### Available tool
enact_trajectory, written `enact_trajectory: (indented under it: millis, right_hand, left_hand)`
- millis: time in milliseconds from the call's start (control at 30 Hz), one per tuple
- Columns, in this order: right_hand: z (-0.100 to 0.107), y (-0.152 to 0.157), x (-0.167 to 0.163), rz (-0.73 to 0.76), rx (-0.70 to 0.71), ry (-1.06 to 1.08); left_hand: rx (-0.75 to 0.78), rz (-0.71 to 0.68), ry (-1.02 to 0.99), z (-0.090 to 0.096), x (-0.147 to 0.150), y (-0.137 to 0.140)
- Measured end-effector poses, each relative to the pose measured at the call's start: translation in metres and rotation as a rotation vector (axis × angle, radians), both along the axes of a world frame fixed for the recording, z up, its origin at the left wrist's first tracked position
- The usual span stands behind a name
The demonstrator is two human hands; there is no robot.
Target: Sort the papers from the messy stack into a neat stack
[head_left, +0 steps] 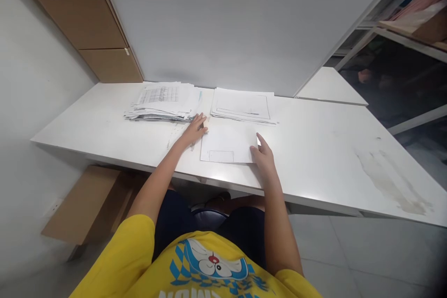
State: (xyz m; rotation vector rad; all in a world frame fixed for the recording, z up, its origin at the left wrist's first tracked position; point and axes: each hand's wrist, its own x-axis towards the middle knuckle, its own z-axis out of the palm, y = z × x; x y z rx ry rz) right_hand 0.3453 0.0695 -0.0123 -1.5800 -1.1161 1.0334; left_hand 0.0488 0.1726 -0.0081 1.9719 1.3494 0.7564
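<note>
**Thin white sheet between two hands on a smooth desk**

The flat, rectangular paper sheet (226, 142), faintly printed with a lined box, lies on the glossy white desk (314, 149); the right hand (264, 156) is clamped on its right edge, thumb on top; the left hand (193, 131) has thumb and fingers apart by its upper left corner; behind sit a thick, ragged-edged paper stack (164, 102) and a thinner, neater pile (242, 104), near a plain grey panel (244, 23); to the right, broad desktop stretches towards a rough brownish patch (391, 181); the front edge runs just below the sheet.
</note>
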Motion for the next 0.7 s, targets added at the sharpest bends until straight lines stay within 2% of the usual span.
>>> enact_trajectory:
  millis: [200,333,500,700]
  right_hand:
    - [0.002,0.001,-0.003,-0.005,0.002,-0.031]
    - [-0.001,0.002,-0.003,-0.011,0.002,-0.023]
    - [-0.003,0.002,-0.003,-0.003,0.034,-0.039]
    - [-0.003,0.003,-0.006,-0.008,0.078,0.012]
  left_hand:
    - [-0.064,-0.044,-0.032,0.006,0.000,0.001]
    - [-0.089,-0.112,0.025,0.007,-0.001,0.004]
    - [0.035,-0.216,0.102,0.003,-0.001,0.006]
    - [0.159,-0.138,0.043,0.007,-0.001,-0.007]
